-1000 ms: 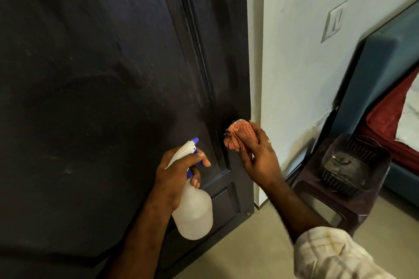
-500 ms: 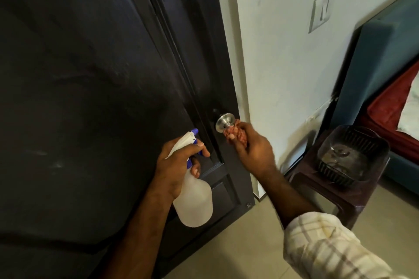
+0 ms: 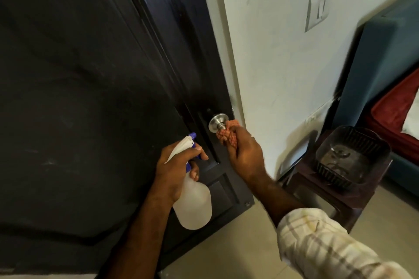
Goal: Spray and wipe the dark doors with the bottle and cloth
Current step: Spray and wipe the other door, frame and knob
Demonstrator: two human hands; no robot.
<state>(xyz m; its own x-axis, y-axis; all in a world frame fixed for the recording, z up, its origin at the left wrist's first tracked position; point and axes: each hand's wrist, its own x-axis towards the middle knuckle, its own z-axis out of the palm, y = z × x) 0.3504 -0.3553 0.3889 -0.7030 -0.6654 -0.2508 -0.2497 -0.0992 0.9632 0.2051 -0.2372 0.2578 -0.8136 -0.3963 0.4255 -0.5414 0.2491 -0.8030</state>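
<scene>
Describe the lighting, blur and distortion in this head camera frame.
Head view: dim, the dark door nearly featureless; a glint on the metal knob; the right hand with the cloth slightly motion-blurred; the spray bottle sharper; wide-angle bending tilts the door edge and wall switch.

A pale wall [image 3: 283, 56] carries a light switch plate [image 3: 317, 8]. Below the switch stands a dark brown stool [image 3: 333, 195] bearing a dark ribbed tub [image 3: 352, 158] — beige floor tiles [image 3: 238, 253] beneath, a teal bed frame [image 3: 374, 63] just behind.

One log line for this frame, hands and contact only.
left hand: grips spray bottle | right hand: holds orange cloth on door knob
</scene>
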